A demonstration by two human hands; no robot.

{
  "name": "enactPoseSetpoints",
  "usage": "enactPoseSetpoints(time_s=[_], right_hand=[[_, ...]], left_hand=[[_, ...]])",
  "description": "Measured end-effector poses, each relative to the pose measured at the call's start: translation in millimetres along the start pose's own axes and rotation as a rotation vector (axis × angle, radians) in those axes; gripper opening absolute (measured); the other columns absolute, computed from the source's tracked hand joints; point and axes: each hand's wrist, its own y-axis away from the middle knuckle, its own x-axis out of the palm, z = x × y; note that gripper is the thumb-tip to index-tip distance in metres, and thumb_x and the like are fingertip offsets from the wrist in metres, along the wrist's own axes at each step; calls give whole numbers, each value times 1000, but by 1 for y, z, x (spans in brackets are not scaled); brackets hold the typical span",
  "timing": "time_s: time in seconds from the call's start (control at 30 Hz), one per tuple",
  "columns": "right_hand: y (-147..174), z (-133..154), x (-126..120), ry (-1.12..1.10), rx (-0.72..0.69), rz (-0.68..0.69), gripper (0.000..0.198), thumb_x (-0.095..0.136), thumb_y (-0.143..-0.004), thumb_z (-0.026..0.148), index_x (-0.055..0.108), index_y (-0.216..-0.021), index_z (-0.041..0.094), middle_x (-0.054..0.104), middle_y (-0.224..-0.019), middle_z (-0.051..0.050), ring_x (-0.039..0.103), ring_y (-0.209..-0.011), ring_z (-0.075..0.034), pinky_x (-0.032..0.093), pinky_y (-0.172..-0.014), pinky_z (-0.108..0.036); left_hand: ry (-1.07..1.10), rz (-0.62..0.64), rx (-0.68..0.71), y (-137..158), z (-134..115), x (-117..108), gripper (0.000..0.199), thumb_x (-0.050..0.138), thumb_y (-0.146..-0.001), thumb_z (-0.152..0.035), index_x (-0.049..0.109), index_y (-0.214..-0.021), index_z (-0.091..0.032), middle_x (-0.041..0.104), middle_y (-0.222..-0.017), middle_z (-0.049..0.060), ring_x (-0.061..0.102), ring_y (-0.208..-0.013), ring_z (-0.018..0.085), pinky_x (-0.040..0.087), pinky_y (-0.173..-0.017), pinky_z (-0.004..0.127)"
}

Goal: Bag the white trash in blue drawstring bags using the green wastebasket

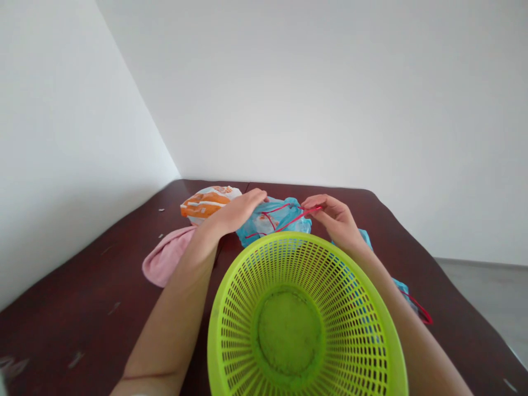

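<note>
watching from my end of the feed, i start at the left of the dark red-brown tabletop (pixel 91 297): a soft pink cloth piece (pixel 169 257) with a rounded edge lies partly behind the left forearm. just beyond it sits a crumpled white-and-orange plastic bag (pixel 210 203), which seems set aside, since neither hand is handling it.

my left hand (pixel 241 211) comes next, reaching over the near side, wrist bent, back of the hand up, fingertips at the far left edge of a thin, crinkled light-blue plastic bag (pixel 249 225). i'd judge it is steadying the bag, but the fingertips are partly hidden, so i can't tell whether they pinch it or only rest there. the bag lies on the tabletop between both hands, behind a lime-green perforated plastic basket (pixel 289 330). the basket's open mouth faces me, between the forearms, perhaps to keep it within reach; what supports it is out of sight.

a thin red cord (pixel 292 221) slants across the bag up to my right hand (pixel 335 215), whose bent fingers and thumb pinch it, probably to keep it taut. farther right, more blue plastic (pixel 365 237) shows behind that wrist, and a blue piece with a red loop (pixel 402 287) lies beyond the forearm.
</note>
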Motion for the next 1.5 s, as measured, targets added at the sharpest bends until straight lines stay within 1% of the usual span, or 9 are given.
enactPoseSetpoints(time_s=[0.17, 0.3, 0.5, 0.63, 0.83, 0.93, 1.03, 1.4, 1.5], right_hand=[[0, -4, -4, 41, 36, 58, 17, 77, -91, 22, 90, -85, 31, 87, -118, -4, 78, -121, -29, 62, -114, -51], [1, -10, -7, 43, 101, 97, 23, 68, -85, 20, 89, -83, 30, 89, -124, -4, 78, -128, -31, 59, -120, -54], [2, -14, -7, 117, 198, 23, 55, 64, -113, 69, 93, -89, 29, 89, -130, -9, 78, -136, -36, 58, -127, -57], [3, -17, -1, 219, 241, 92, 62, 76, -104, 87, 91, -103, 27, 89, -106, -9, 82, -108, -34, 67, -102, -51], [3, -35, 5, 54, 302, 29, 58, 103, -84, 64, 68, -117, 31, 84, -97, -1, 75, -79, -22, 60, -69, -35], [1, -39, 1, 52, 305, 60, 56, 100, -84, 50, 71, -128, 31, 83, -93, 2, 74, -76, -21, 57, -68, -34], [-1, -40, -4, 147, 252, 7, 32, 91, -89, 50, 80, -108, 26, 81, -89, 0, 71, -75, -20, 55, -70, -34], [-9, -32, -33, 198, 143, -456, 15, 78, -86, 35, 78, -98, 26, 81, -93, -3, 75, -74, -20, 64, -75, -39], [-4, -12, -37, 103, 134, -344, 29, 72, -76, 24, 79, -103, 29, 83, -102, -3, 75, -84, -22, 65, -88, -43]], left_hand=[[-223, 54, 30, 3, -11, 18, 55, 89, -99, -65, 80, -138, -28, 88, -134, 14, 81, -116, 38, 57, -95, 43], [-198, 4, 79, -8, -2, 22, 22, 73, -113, -47, 82, -118, -27, 88, -109, 8, 80, -97, 29, 54, -85, 38], [308, -131, 80, -17, -13, 34, 26, 71, -111, -48, 76, -106, -23, 80, -96, 3, 72, -88, 21, 58, -82, 32], [624, -87, 18, -14, -25, 51, 32, 80, -107, -55, 74, -109, -23, 79, -102, 3, 72, -88, 19, 60, -83, 30], [684, 4, 10, -13, -26, 60, 31, 87, -104, -51, 77, -112, -23, 81, -107, 3, 73, -94, 18, 61, -86, 29], [686, -40, 6, -15, -22, 58, 32, 91, -101, -51, 80, -112, -23, 81, -103, 2, 72, -88, 17, 60, -80, 27], [754, -122, -45, -18, -18, 55, 35, 93, -98, -55, 81, -110, -24, 82, -97, 1, 73, -79, 17, 60, -72, 27], [1000, -258, -299, -24, -3, 19, 33, 92, -93, -51, 83, -93, -20, 87, -83, 7, 89, -86, 31, 76, -86, 43], [1069, -284, -324, -22, -6, 12, 28, 89, -94, -46, 83, -94, -20, 87, -82, 6, 90, -86, 31, 77, -87, 42]])
